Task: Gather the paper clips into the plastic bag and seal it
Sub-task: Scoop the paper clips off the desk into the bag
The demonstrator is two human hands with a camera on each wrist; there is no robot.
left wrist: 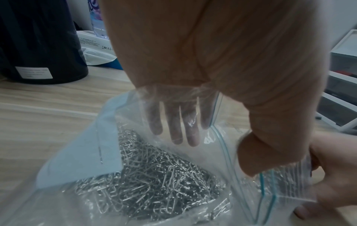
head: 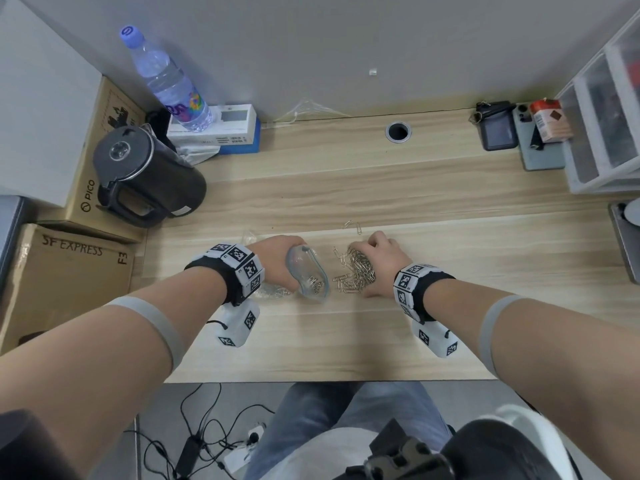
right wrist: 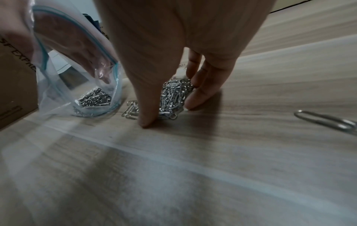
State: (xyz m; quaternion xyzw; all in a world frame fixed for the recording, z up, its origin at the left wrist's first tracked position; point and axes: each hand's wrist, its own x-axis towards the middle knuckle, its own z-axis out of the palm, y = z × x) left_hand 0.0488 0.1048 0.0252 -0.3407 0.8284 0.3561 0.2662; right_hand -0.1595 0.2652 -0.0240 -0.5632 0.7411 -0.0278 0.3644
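Your left hand (head: 277,261) holds the clear plastic zip bag (head: 306,275) open, fingers inside its mouth. Just beside it, your right hand (head: 379,261) cups the heap of silver metal paper clips (head: 360,271) on the wooden desk (head: 381,188), thumb and fingers curled around them.

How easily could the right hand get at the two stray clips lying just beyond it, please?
Probably easily: the stray clips lie on bare desk just past the right hand, with nothing between. But that hand is cupped round the clip pile and would have to let go first.

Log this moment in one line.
left hand holds plastic bag open | right hand cups paper clips | unsealed
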